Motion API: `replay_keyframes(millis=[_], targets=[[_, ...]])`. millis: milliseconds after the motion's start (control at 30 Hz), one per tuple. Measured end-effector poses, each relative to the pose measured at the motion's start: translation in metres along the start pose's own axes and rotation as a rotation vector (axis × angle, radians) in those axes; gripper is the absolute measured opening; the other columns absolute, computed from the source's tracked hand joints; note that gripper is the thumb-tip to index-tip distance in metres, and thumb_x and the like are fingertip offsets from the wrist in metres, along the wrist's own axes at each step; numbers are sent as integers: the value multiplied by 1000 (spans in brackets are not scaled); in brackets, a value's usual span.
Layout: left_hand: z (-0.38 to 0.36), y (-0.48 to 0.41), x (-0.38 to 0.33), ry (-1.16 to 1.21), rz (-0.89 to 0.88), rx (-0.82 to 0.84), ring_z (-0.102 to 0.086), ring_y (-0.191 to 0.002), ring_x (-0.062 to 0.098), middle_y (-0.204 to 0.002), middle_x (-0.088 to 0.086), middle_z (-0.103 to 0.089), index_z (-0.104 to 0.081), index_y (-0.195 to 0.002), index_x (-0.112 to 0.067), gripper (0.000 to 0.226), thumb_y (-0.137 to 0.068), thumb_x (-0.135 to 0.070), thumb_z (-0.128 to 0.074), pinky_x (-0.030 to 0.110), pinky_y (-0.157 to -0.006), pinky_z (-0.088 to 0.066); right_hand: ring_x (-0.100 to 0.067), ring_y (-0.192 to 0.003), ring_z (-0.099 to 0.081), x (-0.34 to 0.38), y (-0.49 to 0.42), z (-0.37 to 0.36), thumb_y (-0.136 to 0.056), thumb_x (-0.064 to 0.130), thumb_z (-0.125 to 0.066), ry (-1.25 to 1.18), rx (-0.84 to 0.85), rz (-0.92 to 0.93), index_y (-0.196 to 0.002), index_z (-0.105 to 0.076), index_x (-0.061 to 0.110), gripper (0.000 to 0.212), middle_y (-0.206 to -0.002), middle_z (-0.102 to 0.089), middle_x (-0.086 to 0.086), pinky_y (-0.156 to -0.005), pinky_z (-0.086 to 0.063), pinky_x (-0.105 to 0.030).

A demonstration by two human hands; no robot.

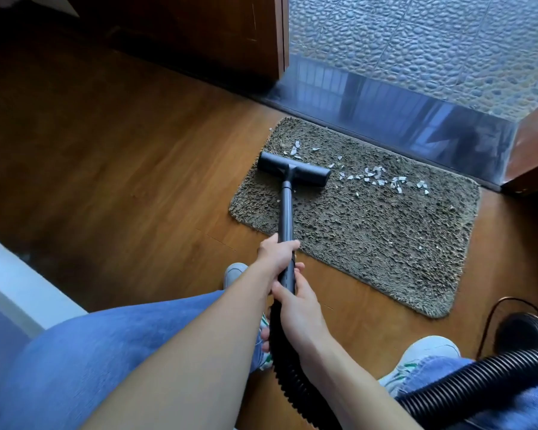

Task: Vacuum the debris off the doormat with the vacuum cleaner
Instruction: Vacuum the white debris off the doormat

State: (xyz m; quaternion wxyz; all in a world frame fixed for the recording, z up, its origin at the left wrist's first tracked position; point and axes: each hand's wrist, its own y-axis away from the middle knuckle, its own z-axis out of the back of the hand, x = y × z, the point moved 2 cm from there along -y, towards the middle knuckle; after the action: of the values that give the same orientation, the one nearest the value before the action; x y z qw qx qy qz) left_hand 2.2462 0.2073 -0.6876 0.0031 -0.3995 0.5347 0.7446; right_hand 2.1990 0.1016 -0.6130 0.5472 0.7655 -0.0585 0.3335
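A shaggy olive-brown doormat (370,231) lies on the wooden floor in front of a door sill. Pale debris flakes (382,180) are strewn along its far half, with a smaller cluster of flakes (295,148) near the far left corner. The black vacuum head (294,172) rests on the mat's left part, just short of that cluster. Its dark wand (285,212) runs back to my hands. My left hand (277,252) grips the wand higher up. My right hand (298,301) grips it lower, where the ribbed black hose (284,367) begins.
The hose (479,377) loops right to the vacuum body (524,332), orange and black, at the right edge with a thin cord. A glossy dark sill (401,119) and pebble paving lie beyond the mat. A wooden door (230,41) stands at left. My knees and white shoes (429,355) are below.
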Motion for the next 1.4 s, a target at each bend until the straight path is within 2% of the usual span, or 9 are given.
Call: replay_keyframes(millis=[200,433,667,733,833,933,1200,1333,1400], targets=[[9,30,39,17,36,-37,-61,-39,15,-79,11,-55,-39,-148,-2,57,-97,-11,-61,21,-39,-45,-27,-42,-59,-24,38,3,-103,26,-53,70,47,-24,-132,-42,49,38,-88,-66,-18,-45,-52,-35],[21,40,47,93,22,-74,-61,-39,13,-83,12,-54,-48,-136,-6,39,-99,-13,-58,20,-39,-46,-26,-41,-58,-25,51,0,-103,22,-51,132,92,-4,-94,-50,51,31,-75,-63,-12,-41,-51,-32],[24,15,18,120,3,-86,-60,-40,13,-74,10,-54,-55,-99,-10,4,-98,-10,-59,22,-44,-50,-25,-39,-58,-5,12,-4,-101,19,-51,174,73,29,-123,-52,37,29,-74,-59,-10,-43,-51,-33],[24,3,8,128,1,-88,-59,-40,13,-75,11,-54,-49,-85,-20,20,-99,-9,-58,23,-44,-50,-24,-39,-58,2,-1,-4,-101,19,-51,182,78,34,-129,-52,31,30,-78,-57,-9,-43,-51,-31],[23,-11,-5,146,1,-96,-59,-37,12,-79,12,-54,-57,-106,-11,8,-99,-10,-59,21,-39,-49,-23,-39,-56,11,-18,-6,-103,18,-50,173,82,39,-128,-53,24,26,-79,-55,-11,-42,-49,-30],[24,-22,-14,99,-7,-104,-59,-36,12,-79,11,-55,-52,-128,-2,31,-98,-10,-59,20,-37,-47,-22,-38,-55,20,-30,-9,-103,18,-50,154,85,31,-125,-54,24,22,-77,-54,-11,-42,-48,-30],[21,-8,-11,71,4,-94,-61,-37,13,-82,11,-55,-53,-123,-6,27,-98,-10,-60,20,-37,-46,-22,-40,-54,15,-20,-5,-103,21,-54,90,119,-5,-116,-57,30,15,-75,-52,-13,-43,-48,-30],[16,22,11,10,12,-53,-64,-44,18,-78,9,-57,-55,-106,-9,15,-94,-8,-62,24,-42,-49,-24,-40,-55,-8,4,6,-104,21,-52,126,77,0,-105,-55,41,20,-71,-53,-13,-42,-50,-31],[12,36,26,-54,7,-44,-67,-50,22,-74,7,-60,-54,-101,-10,15,-90,-9,-64,27,-46,-51,-25,-40,-56,-22,19,12,-104,21,-53,127,60,1,-113,-55,40,21,-70,-55,-12,-42,-50,-32]])
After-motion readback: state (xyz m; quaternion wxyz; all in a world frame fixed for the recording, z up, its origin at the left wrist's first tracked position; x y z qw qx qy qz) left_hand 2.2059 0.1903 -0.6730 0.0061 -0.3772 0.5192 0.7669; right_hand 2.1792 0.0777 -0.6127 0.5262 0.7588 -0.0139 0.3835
